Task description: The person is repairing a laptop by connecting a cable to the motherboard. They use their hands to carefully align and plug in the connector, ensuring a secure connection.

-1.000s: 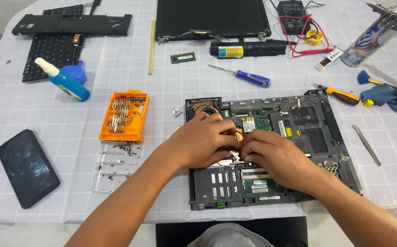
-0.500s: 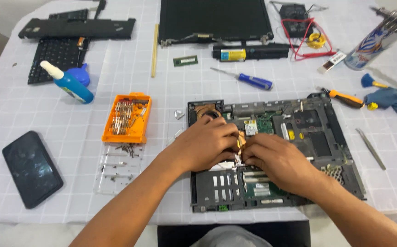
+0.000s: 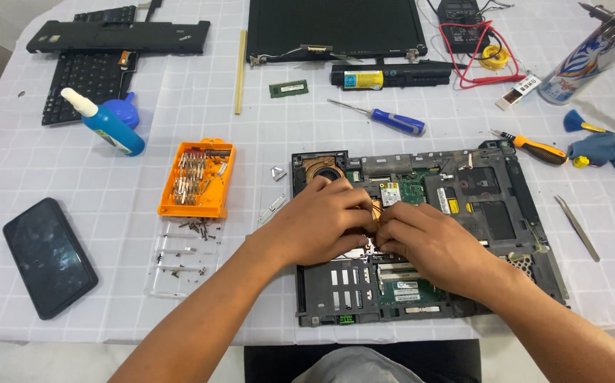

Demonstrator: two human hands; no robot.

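copper heatsink piece [image 3: 376, 207] sits pinched between left hand [image 3: 322, 221] and right hand [image 3: 431, 245] over the opened laptop base [image 3: 492, 213]. since a second ago both hands stay put, fingers closed narrow; the work hasn't advanced.

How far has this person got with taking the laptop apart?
Done: keyboard, screen panel and battery lie apart on the table. In hand: left hand and right hand work together inside the open laptop base. Left: the green board is in place.
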